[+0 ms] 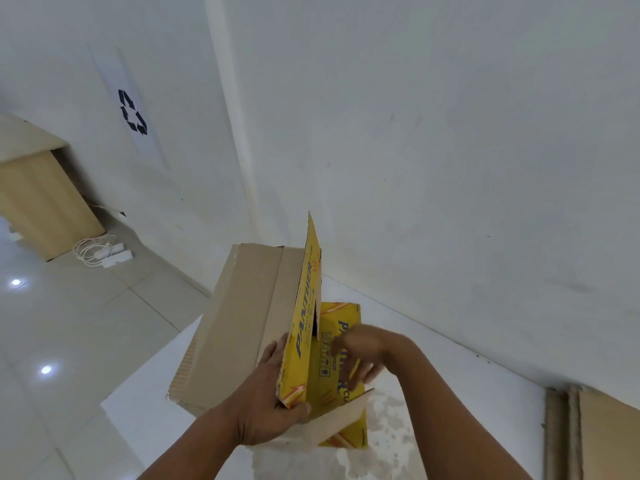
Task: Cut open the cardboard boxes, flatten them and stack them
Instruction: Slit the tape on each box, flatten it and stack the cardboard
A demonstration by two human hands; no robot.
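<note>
A yellow printed cardboard box, opened up, stands on a white table below the middle of the view. My left hand grips the lower edge of its raised yellow flap, thumb on the printed side. My right hand is blurred and rests on the yellow panel to the right, with its fingers spread. Behind the flap stands a larger plain brown box. No cutting tool shows in either hand.
Flat brown cardboard leans at the lower right by the white wall. A wooden cabinet stands at the far left, with a white power strip and cable on the tiled floor. A recycling sign hangs on the wall.
</note>
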